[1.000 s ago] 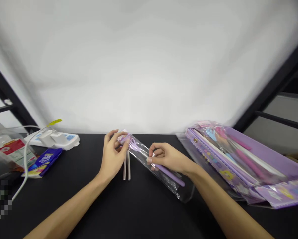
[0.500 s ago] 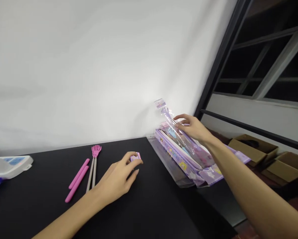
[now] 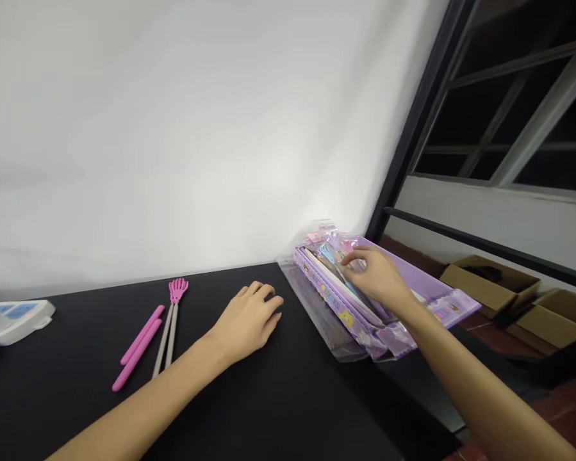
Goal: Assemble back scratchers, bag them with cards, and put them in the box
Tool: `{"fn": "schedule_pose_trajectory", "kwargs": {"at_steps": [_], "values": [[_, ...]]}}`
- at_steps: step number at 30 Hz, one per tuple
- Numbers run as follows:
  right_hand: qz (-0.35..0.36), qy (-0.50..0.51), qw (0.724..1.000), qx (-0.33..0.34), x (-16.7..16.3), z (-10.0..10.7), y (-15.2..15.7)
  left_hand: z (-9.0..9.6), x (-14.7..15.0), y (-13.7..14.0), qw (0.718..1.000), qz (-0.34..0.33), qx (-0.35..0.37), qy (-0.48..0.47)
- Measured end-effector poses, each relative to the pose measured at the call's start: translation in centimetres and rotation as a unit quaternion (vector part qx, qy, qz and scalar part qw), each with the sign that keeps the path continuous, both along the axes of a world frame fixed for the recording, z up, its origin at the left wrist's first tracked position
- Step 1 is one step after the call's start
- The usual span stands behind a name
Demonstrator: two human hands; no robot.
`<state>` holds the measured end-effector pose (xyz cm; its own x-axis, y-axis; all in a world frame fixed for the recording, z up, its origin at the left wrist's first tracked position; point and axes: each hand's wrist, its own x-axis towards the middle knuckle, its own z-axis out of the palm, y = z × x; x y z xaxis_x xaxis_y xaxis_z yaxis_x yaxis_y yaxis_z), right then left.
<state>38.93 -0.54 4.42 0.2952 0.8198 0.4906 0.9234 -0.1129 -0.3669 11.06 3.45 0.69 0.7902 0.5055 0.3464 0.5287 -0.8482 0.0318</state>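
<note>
My left hand (image 3: 249, 320) rests palm down on the black table (image 3: 268, 397), fingers loosely curled; anything under it is hidden. To its left lie a pink stick (image 3: 138, 349) and a pair of thin grey rods topped with a pink hand-shaped head (image 3: 178, 289). My right hand (image 3: 378, 278) reaches into a long purple box (image 3: 329, 293) at the table's right end. Its fingers pinch a clear plastic packet (image 3: 333, 246) that lies on top of the colourful packets in the box.
A clear plastic sheet (image 3: 316, 317) lies under the box at the table's right edge. A white device (image 3: 13, 318) sits at the far left. Cardboard boxes (image 3: 489, 278) stand on the floor to the right, below a black window frame (image 3: 412, 128). A white wall backs the table.
The view swung right. My right hand carried the clear packet from the table centre up over the purple box and lowered it in. My left hand settled flat; its small purple piece is out of sight.
</note>
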Motion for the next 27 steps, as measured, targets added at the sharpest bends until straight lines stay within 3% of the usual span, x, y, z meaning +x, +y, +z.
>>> {"fn": "schedule_pose_trajectory", "kwargs": {"at_steps": [4,8,12,17,20,24,27], "values": [[0.038,-0.002,0.997,0.068,-4.0,2.3,0.5,1.8,-3.6,1.3,0.997,0.061,-0.016,-0.043],[0.188,0.114,0.976,0.012,-10.0,3.5,2.2,3.1,-8.8,2.5,0.982,0.155,-0.059,-0.09],[0.262,0.192,0.943,-0.07,-16.0,1.0,4.5,2.2,-13.6,2.5,0.959,0.25,-0.068,-0.117],[0.311,0.17,0.93,-0.099,-21.4,-4.3,4.7,0.8,-17.2,2.0,0.93,0.351,-0.075,-0.075],[0.357,0.113,0.923,-0.092,-23.0,-5.7,3.1,0.9,-18.3,2.1,0.927,0.344,-0.138,-0.055],[0.465,0.015,0.881,-0.084,-24.2,-5.6,1.1,1.2,-19.0,2.0,0.93,0.306,-0.201,-0.042],[0.476,-0.027,0.875,-0.084,-24.7,-5.6,0.9,1.1,-18.8,1.9,0.93,0.302,-0.208,-0.039]]}}
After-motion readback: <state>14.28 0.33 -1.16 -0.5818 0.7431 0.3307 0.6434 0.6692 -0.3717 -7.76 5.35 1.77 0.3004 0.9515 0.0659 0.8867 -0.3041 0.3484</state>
